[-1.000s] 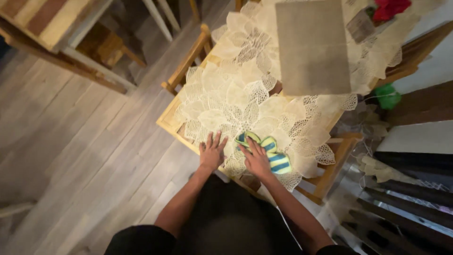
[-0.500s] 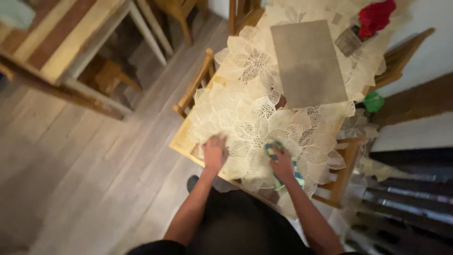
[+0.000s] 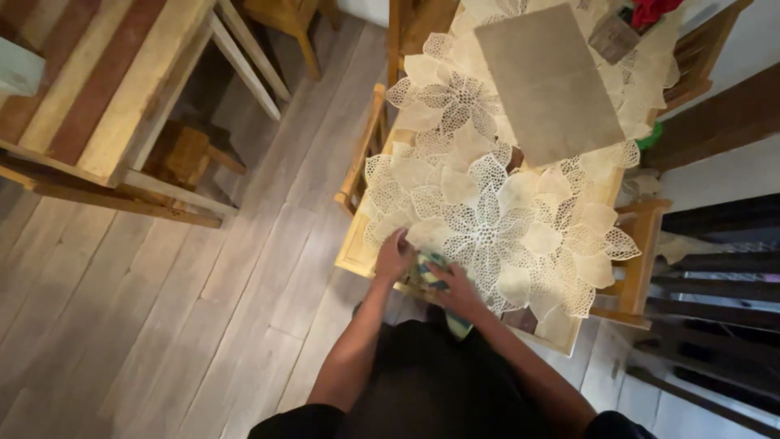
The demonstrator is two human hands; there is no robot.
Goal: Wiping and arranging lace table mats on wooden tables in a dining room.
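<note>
- Two hands are working right at the near edge of the wooden table (image 3: 355, 258), both down low by the person's body.
- Left hand (image 3: 395, 255) is pressing flat-ish on the lace leaf-pattern mats (image 3: 496, 219), fingers curled over the mat edge; it's not gripping anything I can make out.
- Right hand (image 3: 457, 290) is bunching up a striped cloth (image 3: 431, 273) (green, blue and yellowish bands), fingers closed over it. Part of the cloth is hanging off the table edge below the hand.
- That cloth is looking soft, light and floppy, so I'd guess it's going to crumple rather than slide as one piece. Grabbing it in a loose fistful from the middle seems like the way to go, not by a corner.
- Those cutout mats are looking thin and snaggy, so I'd bet they're shifting easily under a dragging cloth; holding one down with the free hand makes sense.
- Further up the table a plain grey-brown rectangular placemat (image 3: 546, 80) is lying over the lace, well apart from the hands.
- Wooden chairs (image 3: 642, 260) are sitting tucked around the table, over pale plank floor (image 3: 162, 325).
</note>
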